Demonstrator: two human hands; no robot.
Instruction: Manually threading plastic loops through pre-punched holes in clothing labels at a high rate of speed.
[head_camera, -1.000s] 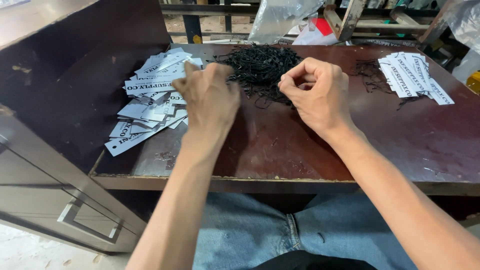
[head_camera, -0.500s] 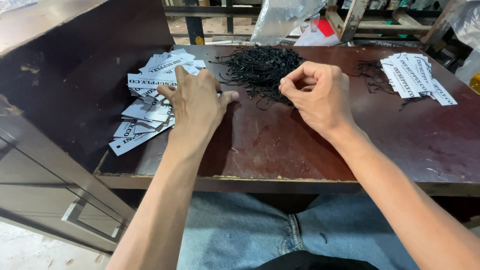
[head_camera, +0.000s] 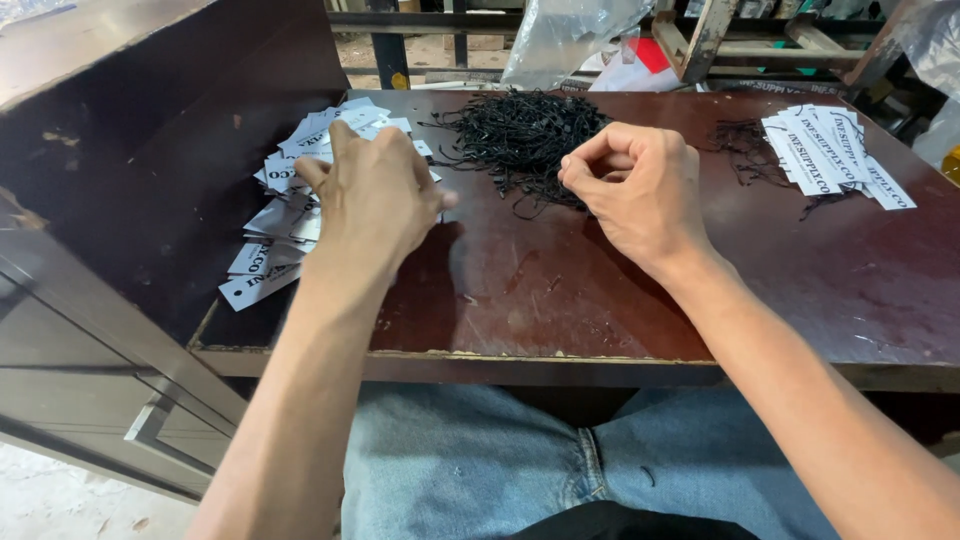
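Across the dark reddish-brown wooden table (head_camera: 600, 300), scuffed and scratched, the work lay spread in three heaps. Beyond its far edge a clear crumpled plastic bag (head_camera: 565, 35) stood, its contents impossible to make out. At the table's left lay the loose pile of white printed paper tags (head_camera: 290, 190), at the far right a neater stack of white tags with black strings attached (head_camera: 835, 150), and between them the tangled heap of thin black strings (head_camera: 520, 130).

Compared with a second before, the left hand (head_camera: 372, 195) had dropped from above the table onto the loose pile, palm down and fingers spread over the tags; whether its grip had closed on a single tag could not be told. The right hand (head_camera: 635, 190) had stayed just beside the black heap, thumb and forefinger pinched shut, apparently on one black string, though the strand itself was too fine to see clearly.
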